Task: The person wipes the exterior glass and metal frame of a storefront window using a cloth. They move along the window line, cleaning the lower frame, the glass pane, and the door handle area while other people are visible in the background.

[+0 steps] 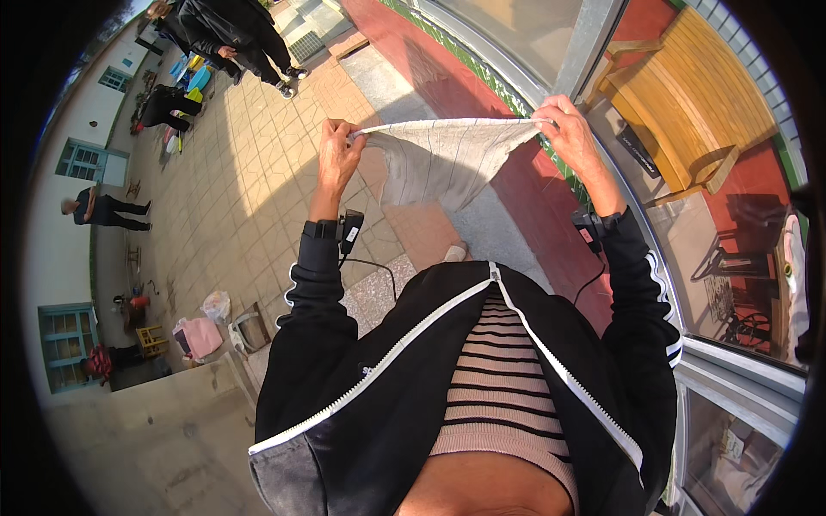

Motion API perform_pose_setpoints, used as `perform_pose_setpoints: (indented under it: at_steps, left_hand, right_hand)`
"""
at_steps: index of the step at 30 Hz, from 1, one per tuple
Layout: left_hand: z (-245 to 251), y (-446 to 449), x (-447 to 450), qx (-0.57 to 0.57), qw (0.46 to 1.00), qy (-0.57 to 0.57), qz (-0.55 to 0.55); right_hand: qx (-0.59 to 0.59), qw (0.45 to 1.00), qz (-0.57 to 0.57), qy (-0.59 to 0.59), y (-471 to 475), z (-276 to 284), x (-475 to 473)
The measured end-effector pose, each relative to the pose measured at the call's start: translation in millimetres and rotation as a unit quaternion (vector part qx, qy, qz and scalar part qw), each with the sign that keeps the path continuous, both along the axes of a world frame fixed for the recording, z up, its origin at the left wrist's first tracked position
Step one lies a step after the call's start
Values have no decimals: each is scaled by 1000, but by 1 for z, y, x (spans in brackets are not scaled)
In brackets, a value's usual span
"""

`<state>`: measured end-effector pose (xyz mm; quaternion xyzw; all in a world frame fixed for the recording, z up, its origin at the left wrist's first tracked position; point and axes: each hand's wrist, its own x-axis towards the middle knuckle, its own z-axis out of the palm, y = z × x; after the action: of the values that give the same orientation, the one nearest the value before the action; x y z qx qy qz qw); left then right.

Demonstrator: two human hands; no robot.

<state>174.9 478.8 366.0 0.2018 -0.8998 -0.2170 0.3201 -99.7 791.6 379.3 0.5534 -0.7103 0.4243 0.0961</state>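
Note:
A light grey striped cloth (445, 161) is stretched by its upper edge between my two hands, out in front of my body. My left hand (339, 149) pinches one corner between thumb and fingers. The other corner is pinched in my right hand (565, 132), beside the glazed frame. The rest of the cloth hangs down above the paving, with part of it in shadow. Each wrist bears a black strap with a small black device and a cable.
A metal-framed window wall (581, 51) runs close on the right, with a wooden bench (690, 97) behind the glass. At the left are a pink bag (201, 337) and a clear plastic bag (217, 307). Several people stand or bend farther off in the paved yard (271, 148).

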Motion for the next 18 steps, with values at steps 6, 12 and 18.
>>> perform_pose_setpoints:
  at_steps: [6, 12, 18]
  left_hand:
    - [28, 17, 7, 288, 952, 58, -91]
    - [120, -13, -41, 419, 848, 247, -211]
    - [27, 23, -91, 749, 579, 96, -308]
  right_hand:
    - [33, 935, -14, -352, 4, 13, 10]
    - [-140, 916, 73, -369, -26, 95, -57]
    - [-7, 777, -6, -630, -67, -13, -12]
